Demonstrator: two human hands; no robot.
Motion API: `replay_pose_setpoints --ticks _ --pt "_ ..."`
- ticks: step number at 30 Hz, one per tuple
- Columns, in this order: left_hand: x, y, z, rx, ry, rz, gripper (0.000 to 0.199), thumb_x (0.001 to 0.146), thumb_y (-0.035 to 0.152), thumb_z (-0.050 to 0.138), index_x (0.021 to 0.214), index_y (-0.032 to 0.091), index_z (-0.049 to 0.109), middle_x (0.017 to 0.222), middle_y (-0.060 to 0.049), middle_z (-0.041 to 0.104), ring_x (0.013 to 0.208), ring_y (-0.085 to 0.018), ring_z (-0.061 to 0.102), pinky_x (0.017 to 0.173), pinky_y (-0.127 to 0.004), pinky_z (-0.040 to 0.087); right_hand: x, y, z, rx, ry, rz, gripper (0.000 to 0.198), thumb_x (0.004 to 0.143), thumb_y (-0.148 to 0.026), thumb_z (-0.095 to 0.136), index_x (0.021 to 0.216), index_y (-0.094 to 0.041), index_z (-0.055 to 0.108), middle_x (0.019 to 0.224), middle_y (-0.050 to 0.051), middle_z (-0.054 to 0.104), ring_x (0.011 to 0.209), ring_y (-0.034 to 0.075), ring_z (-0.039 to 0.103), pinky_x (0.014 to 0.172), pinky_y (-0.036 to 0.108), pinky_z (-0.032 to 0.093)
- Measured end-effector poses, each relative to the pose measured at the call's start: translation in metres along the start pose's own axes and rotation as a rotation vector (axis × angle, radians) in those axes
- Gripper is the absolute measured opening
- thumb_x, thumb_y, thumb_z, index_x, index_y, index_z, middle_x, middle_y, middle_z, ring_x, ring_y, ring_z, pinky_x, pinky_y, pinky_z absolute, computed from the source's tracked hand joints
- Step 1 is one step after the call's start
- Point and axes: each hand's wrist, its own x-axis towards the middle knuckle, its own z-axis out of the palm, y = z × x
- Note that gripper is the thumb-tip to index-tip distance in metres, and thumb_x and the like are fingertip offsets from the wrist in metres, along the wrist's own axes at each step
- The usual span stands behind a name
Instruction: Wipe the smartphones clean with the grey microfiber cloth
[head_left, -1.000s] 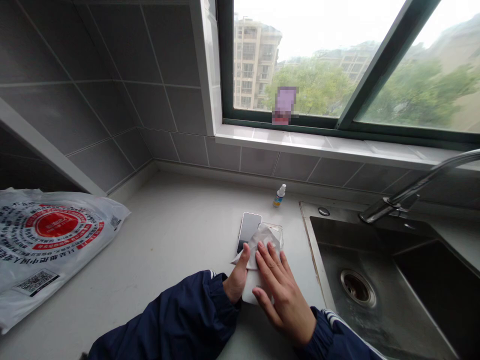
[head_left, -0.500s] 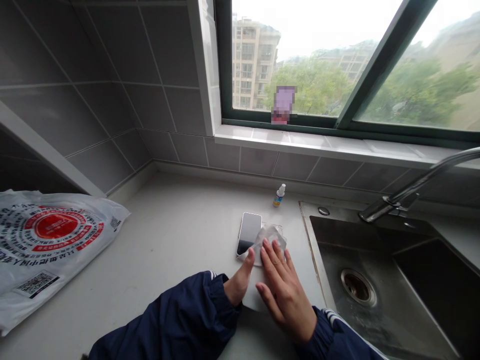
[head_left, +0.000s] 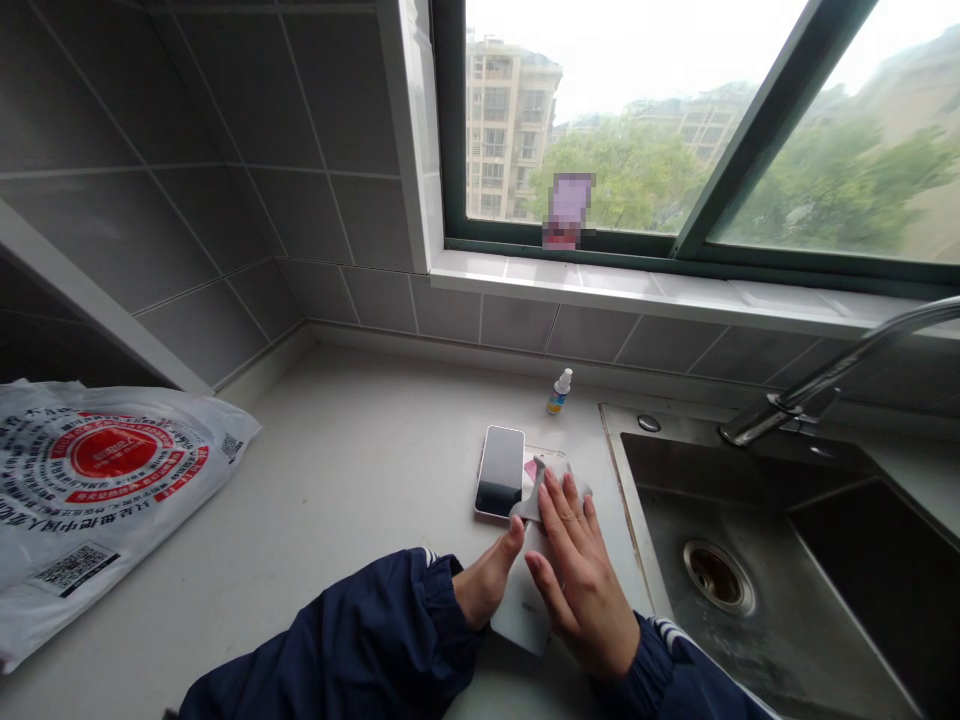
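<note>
wht phone [head_left: 520, 606] in l grip [head_left: 486, 582]

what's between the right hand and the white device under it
A grey cloth lies between the fingers of the right hand and the far end of the white device. Nothing visible separates the left hand from the device's left edge.

Far left of the grey steel sink [head_left: 664, 520], I make out 中国人 in black on a white plastic bag [head_left: 161, 505], plus a QR code [head_left: 73, 567]; nearer the sink, a white spray bottle [head_left: 558, 394] and flat white slab [head_left: 517, 606] bear illegible marks.
</note>
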Motion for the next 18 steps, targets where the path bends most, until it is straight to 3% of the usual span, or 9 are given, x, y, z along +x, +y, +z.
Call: replay_pose_setpoints --ticks 3,9,18 --pt "0.003 0.001 -0.001 -0.002 0.022 0.063 0.059 0.098 0.053 0.032 0.148 0.023 0.038 0.159 -0.005 0.030 0.150 -0.021 0.013 0.123 -0.036 0.002 -0.001 -0.004 0.000 -0.011 -0.042 -0.035 0.066 0.101 -0.033 0.041 0.157 -0.013 0.013 0.162 0.014 0.016 0.149 0.035 0.012 0.118 0.058 0.018" --pt "0.007 0.008 0.000 -0.276 -0.005 0.003 0.065 0.089 0.063 0.047 0.136 0.019 0.055 0.150 -0.009 0.046 0.148 -0.026 0.021 0.123 -0.041 0.009 -0.001 -0.011 -0.001 -0.025 -0.127 -0.127 0.068 0.100 -0.034 0.043 0.157 -0.011 0.013 0.162 0.014 0.015 0.149 0.034 0.013 0.119 0.056 0.020" --pt "0.008 0.015 0.004 -0.470 0.137 -0.082 0.066 0.081 0.063 0.060 0.120 0.009 0.066 0.128 -0.016 0.065 0.143 -0.029 0.035 0.122 -0.040 0.011 0.000 -0.014 -0.001 -0.007 -0.176 -0.150 0.070 0.099 -0.034 0.047 0.157 -0.012 0.014 0.161 0.012 0.018 0.149 0.033 0.014 0.119 0.057 0.021"
